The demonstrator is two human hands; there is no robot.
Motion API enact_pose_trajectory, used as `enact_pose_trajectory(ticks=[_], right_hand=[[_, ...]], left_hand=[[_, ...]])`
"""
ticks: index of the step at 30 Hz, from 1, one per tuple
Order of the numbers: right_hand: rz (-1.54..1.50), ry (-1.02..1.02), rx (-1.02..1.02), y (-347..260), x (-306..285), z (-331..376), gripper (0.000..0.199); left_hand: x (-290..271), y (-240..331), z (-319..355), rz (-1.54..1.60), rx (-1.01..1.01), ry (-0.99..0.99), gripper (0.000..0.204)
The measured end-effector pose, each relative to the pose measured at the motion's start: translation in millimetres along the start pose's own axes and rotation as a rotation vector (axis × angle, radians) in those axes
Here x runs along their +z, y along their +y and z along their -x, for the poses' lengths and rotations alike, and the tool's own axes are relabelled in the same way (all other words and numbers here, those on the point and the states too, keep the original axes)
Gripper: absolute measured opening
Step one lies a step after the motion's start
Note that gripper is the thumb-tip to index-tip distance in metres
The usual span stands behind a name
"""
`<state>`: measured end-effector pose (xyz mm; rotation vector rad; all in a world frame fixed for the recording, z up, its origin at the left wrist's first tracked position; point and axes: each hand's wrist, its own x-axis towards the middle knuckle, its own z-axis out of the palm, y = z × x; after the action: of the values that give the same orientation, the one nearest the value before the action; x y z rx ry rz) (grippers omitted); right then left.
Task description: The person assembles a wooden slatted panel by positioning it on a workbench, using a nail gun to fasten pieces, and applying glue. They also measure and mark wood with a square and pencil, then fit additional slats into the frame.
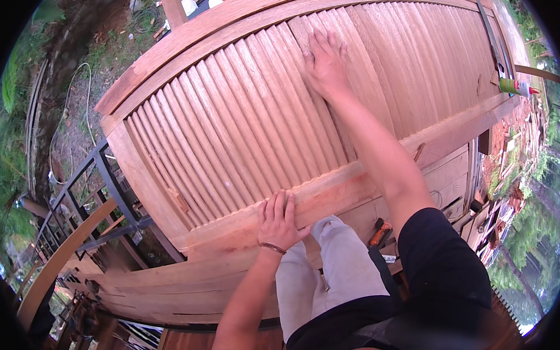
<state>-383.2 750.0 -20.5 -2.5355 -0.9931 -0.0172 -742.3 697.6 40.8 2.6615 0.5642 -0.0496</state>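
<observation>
No legible lettering, small green-and-white container (pixel 513 87) with red tip, any print too small to read

bright, diffuse daylight with a pinkish cast, black around the fisheye circle.
the slatted panel (pixel 239 123) bows outward and carries a pale sheen; foliage (pixel 540 244) at right looks hazy and bluish; a soft smear blurs the black shirt (pixel 441 287) low in view; the lower left is dimmer.
</observation>
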Motion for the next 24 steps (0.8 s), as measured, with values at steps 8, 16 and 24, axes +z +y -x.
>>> enact_pose_trajectory(ticks=[8,16,24], right_hand=[[-0.047,-0.025,-0.026,9.6,-4.5,-4.9,0.042],[0.023,-0.029,-0.009,-1.5,-2.1,-16.6,0.049],[-0.038,-0.004,-0.003,4.9,-15.0,-24.4,0.048]], left_hand=[[-2.6,2.1,0.7,0.010,0.012,-0.036,0.093],[-2.9,1.8,-1.9,-0.012,0.020,-0.025,0.092],[-1.7,1.8,-1.7,-0.015,0.028,-0.009,0.092]])
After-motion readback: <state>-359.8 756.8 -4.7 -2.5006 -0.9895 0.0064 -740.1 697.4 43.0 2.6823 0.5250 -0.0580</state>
